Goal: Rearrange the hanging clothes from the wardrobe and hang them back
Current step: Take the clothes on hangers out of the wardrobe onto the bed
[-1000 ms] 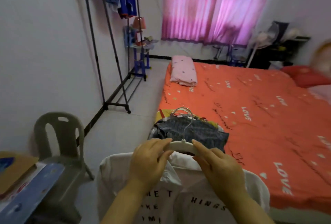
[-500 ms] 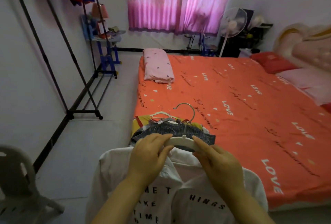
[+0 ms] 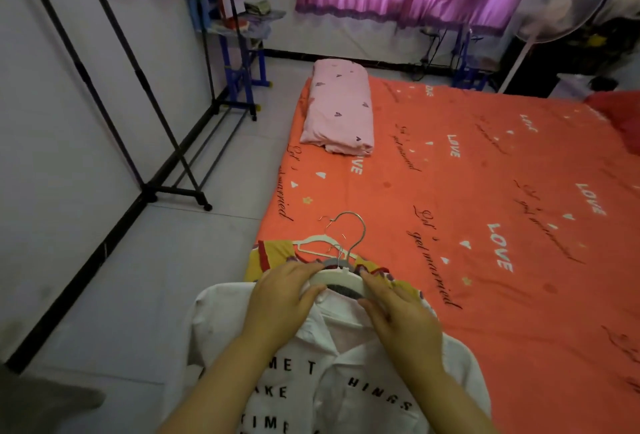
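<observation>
A white shirt with black lettering hangs on a white plastic hanger with a metal hook, held over the near corner of the bed. My left hand grips the hanger's left shoulder. My right hand grips its right shoulder. Under the hanger lie a yellow and red garment and more hangers on the orange bedsheet. The black clothes rack stands by the left wall; its top rail is out of view.
A folded pink blanket lies on the bed's far left corner. A blue side table stands past the rack. A standing fan is at the back right under pink curtains. Tiled floor runs between rack and bed.
The view has swung right and down: the chair and hanging blue clothes left the frame. The shirt on its hanger now covers the dark garment on the bed. Both hands keep their hold.
</observation>
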Demonstrator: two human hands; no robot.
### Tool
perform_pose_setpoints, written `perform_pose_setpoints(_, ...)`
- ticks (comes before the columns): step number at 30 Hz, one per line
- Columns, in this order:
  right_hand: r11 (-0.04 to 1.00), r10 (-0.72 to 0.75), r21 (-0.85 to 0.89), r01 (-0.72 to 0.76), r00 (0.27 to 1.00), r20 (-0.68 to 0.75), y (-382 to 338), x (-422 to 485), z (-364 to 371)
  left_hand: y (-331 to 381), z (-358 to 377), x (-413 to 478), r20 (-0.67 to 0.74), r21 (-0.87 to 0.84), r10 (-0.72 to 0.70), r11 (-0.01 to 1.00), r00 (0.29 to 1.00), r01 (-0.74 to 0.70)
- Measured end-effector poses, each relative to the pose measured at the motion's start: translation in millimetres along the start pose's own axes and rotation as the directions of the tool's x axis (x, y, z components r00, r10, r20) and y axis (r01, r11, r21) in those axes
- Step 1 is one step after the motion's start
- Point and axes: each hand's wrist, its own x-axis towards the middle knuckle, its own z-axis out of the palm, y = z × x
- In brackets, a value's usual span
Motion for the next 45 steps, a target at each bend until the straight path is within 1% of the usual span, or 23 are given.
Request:
perform_pose_setpoints(2, 0.997, 0.060, 0.035, -0.063, 0.995, 0.077, 22.5, 26.0, 26.8, -18.2, 21.7, 30.0, 0.031, 0.035, -0.079, 0.996, 0.996, 0.078)
perform_pose_setpoints(4, 0.991, 0.131, 0.020, -0.136, 0.978, 0.164, 43.7, 50.9, 55.0, -35.1, 40.7, 54.2, 0.062, 0.147, -0.176, 0.975, 0.983, 0.165)
perform_pose_setpoints(6, 0.983, 0.183, -0.014, -0.186, 0.951, 0.248, 64.7, 68.4, 82.1, -49.5, 56.6, 65.5, 0.095, 0.203, -0.261, 0.950, 0.961, 0.238)
perform_pose_setpoints(8, 0.972, 0.221, -0.004, -0.233, 0.916, 0.336, 78.5, 71.8, 101.4, -60.3, 69.3, 61.5, 0.128, 0.239, -0.309, 0.932, 0.942, 0.274)
perform_pose_setpoints(11, 0.974, 0.212, -0.027, -0.224, 0.871, 0.443, 86.8, 50.5, 119.5, -72.4, 83.1, 40.1, 0.208, 0.321, -0.383, 0.896, 0.900, 0.307)
perform_pose_setpoints(14, 0.976, 0.201, -0.047, -0.214, 0.791, 0.578, 83.0, 18.0, 129.2, -79.5, 86.1, 18.9, 0.277, 0.384, -0.467, 0.855, 0.840, 0.349)
perform_pose_setpoints(18, 0.986, 0.151, -0.054, -0.158, 0.707, 0.691, 62.8, 3.1, 131.0, -83.8, 70.0, -3.8, 0.275, 0.434, -0.519, 0.818, 0.809, 0.377)
perform_pose_setpoints(20, 0.991, 0.119, -0.044, -0.126, 0.691, 0.713, 48.3, 5.0, 127.9, -84.1, 55.9, -14.8, 0.268, 0.455, -0.533, 0.804, 0.802, 0.383)
perform_pose_setpoints(22, 0.998, 0.063, -0.028, -0.061, 0.692, 0.719, 29.9, 10.3, 122.7, -82.8, 37.3, -25.3, 0.241, 0.475, -0.555, 0.783, 0.796, 0.403)
perform_pose_setpoints(27, 0.991, -0.098, 0.014, 0.134, 0.652, 0.752, -32.3, 24.1, 103.3, -76.9, -22.1, -71.8, 0.101, 0.473, -0.611, 0.724, 0.785, 0.502)
perform_pose_setpoints(29, 0.970, -0.189, 0.047, 0.240, 0.616, 0.765, -66.7, 22.8, 94.7, -74.0, -49.6, -105.0, 0.023, 0.467, -0.635, 0.690, 0.772, 0.553)
perform_pose_setpoints(31, 0.930, -0.295, 0.096, 0.354, 0.568, 0.768, -108.2, 14.0, 85.4, -69.6, -79.6, -147.9, -0.061, 0.476, -0.669, 0.633, 0.741, 0.611)
perform_pose_setpoints(34, 0.850, -0.452, 0.198, 0.488, 0.483, 0.750, -179.5, -13.1, 70.4, -56.2, -125.4, -227.7, -0.203, 0.464, -0.726, 0.520, 0.657, 0.717)
perform_pose_setpoints(37, 0.725, -0.595, 0.298, 0.621, 0.348, 0.724, -255.7, -59.1, 50.7, -28.2, -169.6, -321.9, -0.358, 0.413, -0.772, 0.374, 0.526, 0.830)
perform_pose_setpoints(39, 0.617, -0.681, 0.360, 0.700, 0.246, 0.690, -303.8, -100.6, 35.4, -2.2, -193.1, -390.8, -0.442, 0.352, -0.799, 0.264, 0.408, 0.898)
perform_pose_setpoints(41, 0.507, -0.751, 0.429, 0.748, 0.139, 0.646, -348.4, -150.0, 17.4, 29.6, -209.9, -462.3, -0.516, 0.278, -0.811, 0.146, 0.276, 0.949)
perform_pose_setpoints(45, 0.273, -0.826, 0.535, 0.800, -0.091, 0.557, -429.6, -260.3, -24.4, 103.4, -224.9, -604.1, -0.620, 0.130, -0.785, -0.102, 0.001, 0.986)
